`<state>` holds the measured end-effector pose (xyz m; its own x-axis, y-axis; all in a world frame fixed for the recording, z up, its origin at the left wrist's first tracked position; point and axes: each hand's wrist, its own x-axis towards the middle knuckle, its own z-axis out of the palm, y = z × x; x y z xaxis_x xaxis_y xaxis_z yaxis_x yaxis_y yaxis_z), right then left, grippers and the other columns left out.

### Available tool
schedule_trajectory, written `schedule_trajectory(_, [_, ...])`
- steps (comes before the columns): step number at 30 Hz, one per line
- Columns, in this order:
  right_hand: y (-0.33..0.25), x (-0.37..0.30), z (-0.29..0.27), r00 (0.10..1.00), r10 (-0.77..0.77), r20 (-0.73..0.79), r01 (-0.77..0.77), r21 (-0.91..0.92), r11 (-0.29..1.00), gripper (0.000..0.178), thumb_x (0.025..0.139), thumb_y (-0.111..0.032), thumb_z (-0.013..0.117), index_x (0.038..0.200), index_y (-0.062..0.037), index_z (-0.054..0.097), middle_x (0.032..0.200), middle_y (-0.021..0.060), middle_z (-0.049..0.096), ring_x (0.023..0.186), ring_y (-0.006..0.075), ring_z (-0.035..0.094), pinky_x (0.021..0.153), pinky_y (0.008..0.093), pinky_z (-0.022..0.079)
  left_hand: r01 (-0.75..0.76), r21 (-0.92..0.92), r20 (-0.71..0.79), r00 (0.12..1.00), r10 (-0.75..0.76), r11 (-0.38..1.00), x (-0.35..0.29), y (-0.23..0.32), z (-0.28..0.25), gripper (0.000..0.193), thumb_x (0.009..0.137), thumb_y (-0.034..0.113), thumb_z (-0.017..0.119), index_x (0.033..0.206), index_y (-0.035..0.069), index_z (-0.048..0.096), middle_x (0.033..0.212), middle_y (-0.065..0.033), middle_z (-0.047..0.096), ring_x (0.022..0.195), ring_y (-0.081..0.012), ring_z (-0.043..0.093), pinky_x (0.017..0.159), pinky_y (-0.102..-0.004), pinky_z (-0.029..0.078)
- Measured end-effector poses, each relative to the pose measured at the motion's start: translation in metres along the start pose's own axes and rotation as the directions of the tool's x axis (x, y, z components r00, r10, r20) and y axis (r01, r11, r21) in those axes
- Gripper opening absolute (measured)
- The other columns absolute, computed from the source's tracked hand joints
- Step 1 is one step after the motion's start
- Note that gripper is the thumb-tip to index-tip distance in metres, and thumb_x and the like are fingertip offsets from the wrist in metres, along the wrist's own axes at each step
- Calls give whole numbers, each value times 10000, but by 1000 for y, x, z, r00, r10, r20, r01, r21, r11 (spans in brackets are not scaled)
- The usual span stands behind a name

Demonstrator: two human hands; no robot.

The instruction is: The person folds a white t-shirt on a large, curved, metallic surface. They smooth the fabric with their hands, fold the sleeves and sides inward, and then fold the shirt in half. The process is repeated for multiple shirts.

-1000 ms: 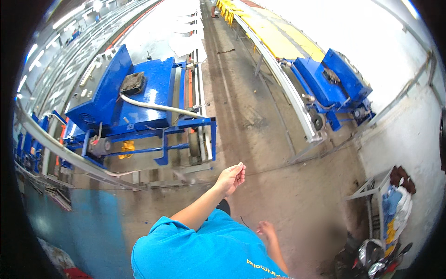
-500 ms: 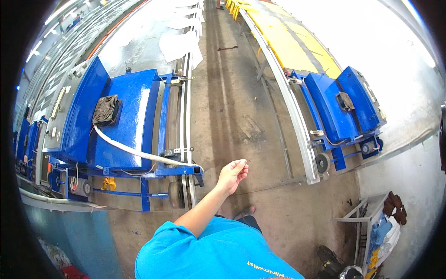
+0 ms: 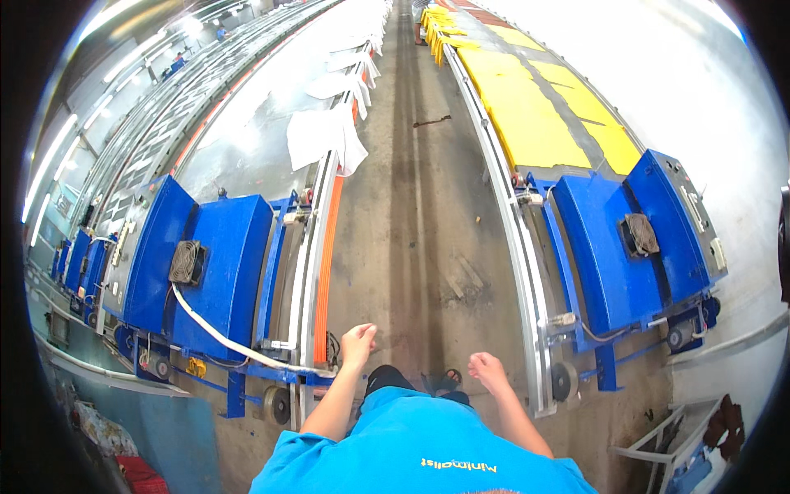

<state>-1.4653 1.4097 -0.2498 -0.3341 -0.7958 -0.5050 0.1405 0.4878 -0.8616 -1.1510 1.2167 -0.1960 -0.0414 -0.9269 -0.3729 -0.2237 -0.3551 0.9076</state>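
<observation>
My left hand [image 3: 358,342] hangs loosely curled over the concrete aisle [image 3: 411,206], close to the orange-edged rail [image 3: 322,272] of the left long table, holding nothing. My right hand [image 3: 487,370] is lightly closed and holds nothing, above the aisle near the rail of the right long table [image 3: 518,239]. My blue shirt and a dark shoe [image 3: 387,379] show below.
A blue wheeled machine [image 3: 206,272] with a fan and white hose straddles the left table; a second blue machine [image 3: 634,239] sits on the right table. White fabric pieces [image 3: 325,136] lie on the left table, yellow panels [image 3: 535,107] on the right. Metal frame [image 3: 666,445] at lower right.
The view has swung from the left machine to straight down the aisle. My right hand has come forward into view and my left hand has lowered.
</observation>
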Motion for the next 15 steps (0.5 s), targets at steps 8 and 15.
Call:
schedule_trajectory(8, [-100,96,16,959,9,284,-10,3,1000,272,1035,-259,606,1118,-8,669,948,65,700,808,148,671,737,301,552,132,667,-158,987,-34,733,47,-95,-39,345,914,268,697,1140,9,735,926,-185,764,856,-310,742,818,-432,568])
schedule_trajectory(15, [-141,180,28,944,162,289,-147,-71,987,273,1048,-260,597,1155,-17,661,990,90,708,847,173,696,778,318,577,232,215,-328,932,-153,949,159,-55,3,248,1022,211,599,1016,-9,713,667,-93,667,531,-169,646,500,-331,526])
